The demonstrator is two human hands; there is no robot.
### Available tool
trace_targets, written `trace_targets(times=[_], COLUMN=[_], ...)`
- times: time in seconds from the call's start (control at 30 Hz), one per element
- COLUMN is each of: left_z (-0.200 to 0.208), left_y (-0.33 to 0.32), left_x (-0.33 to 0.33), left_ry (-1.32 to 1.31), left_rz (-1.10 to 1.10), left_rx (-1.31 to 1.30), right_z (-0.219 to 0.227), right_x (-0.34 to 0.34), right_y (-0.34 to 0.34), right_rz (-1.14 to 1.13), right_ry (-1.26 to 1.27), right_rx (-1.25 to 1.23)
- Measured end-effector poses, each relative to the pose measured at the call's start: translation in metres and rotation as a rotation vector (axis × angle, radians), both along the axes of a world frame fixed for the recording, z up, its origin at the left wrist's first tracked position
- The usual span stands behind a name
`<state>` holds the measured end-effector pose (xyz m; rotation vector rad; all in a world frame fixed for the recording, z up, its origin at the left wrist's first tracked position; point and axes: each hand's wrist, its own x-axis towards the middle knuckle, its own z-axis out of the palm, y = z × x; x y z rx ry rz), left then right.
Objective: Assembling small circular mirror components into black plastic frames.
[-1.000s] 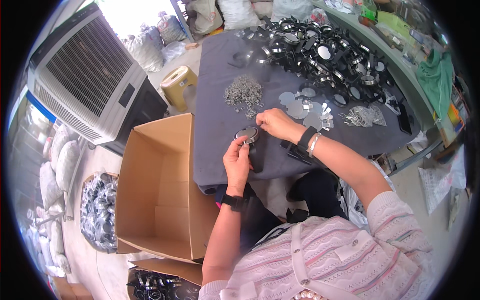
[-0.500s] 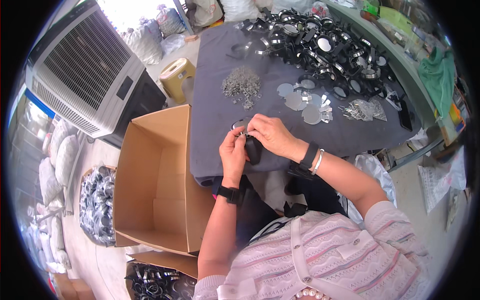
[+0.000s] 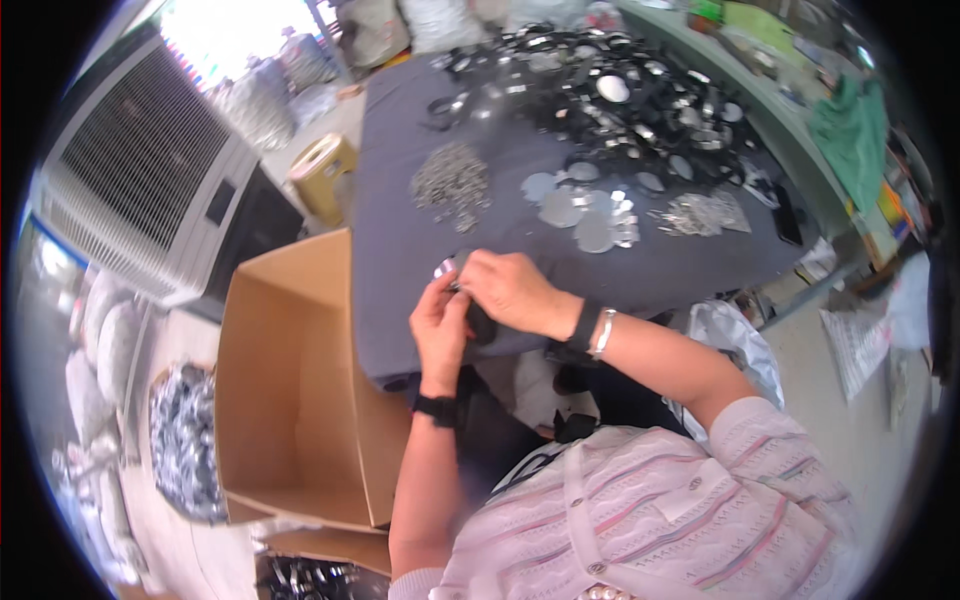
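Close to the table's near edge, both my hands are closed round a black plastic part with a shiny silver ring (image 3: pixel 445 267). Its dark lower end (image 3: pixel 481 326) shows below my fingers. My left hand (image 3: pixel 438 328) grips it from the left. The fingers of my right hand (image 3: pixel 513 290) are pinched at its top; whether they hold something small is hidden. Beyond my hands lie a heap of small metal clips (image 3: pixel 450 185), several flat grey discs (image 3: pixel 594 233) and a pile of thin metal pieces (image 3: pixel 703 213). Similar black parts with silver rings (image 3: pixel 640 125) fill the far side.
Left of the grey-covered table (image 3: pixel 385 290) stands an open cardboard box (image 3: pixel 285 410). Another box (image 3: pixel 335 548) below it holds black parts. An air cooler (image 3: pixel 140 170), a yellow stool (image 3: pixel 322 180) and a container of shiny parts (image 3: pixel 185 445) stand farther left. A phone (image 3: pixel 788 215) lies at the right.
The whole view has shifted, so the table and my hands sit farther left in the picture. Both hands stay on the black part, which looks slightly turned.
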<state>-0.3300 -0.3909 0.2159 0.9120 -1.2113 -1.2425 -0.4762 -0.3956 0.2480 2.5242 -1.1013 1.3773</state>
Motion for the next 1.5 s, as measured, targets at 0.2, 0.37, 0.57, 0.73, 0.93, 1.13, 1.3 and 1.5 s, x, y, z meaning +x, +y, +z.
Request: trace_targets(times=[0.2,0.37,0.57,0.73,0.93,1.13,1.3,1.5], left_z=[0.0,0.008,0.006,0.005,0.004,0.003,0.008,0.009], left_y=[0.0,0.003,0.001,-0.001,0.001,0.0,0.0,0.002], left_x=[0.003,-0.003,-0.003,-0.001,0.002,-0.001,-0.002,-0.004], left_ry=[-0.048,-0.08,-0.075,-0.094,-0.089,-0.068,-0.098,-0.096], left_rz=[0.033,0.053,0.058,0.056,0.085,0.044,0.062,0.144], left_rx=[-0.014,0.028,0.025,0.028,0.038,0.016,0.057,0.088], right_z=[0.006,0.02,0.017,-0.012,-0.007,-0.01,0.022,0.034], right_x=[-0.006,-0.072,-0.198,-0.242,-0.229,-0.24,-0.214,-0.103], right_y=[0.004,0.029,0.035,0.019,0.003,0.002,0.013,0.022], right_rz=[0.002,-0.206,-0.622,-0.79,-0.788,-0.749,-0.813,-0.114], right_ry=[0.019,0.084,0.021,0.266,0.576,0.72,0.377,-0.195], right_rx=[0.105,0.072,0.252,0.348,0.32,0.175,0.205,0.398])
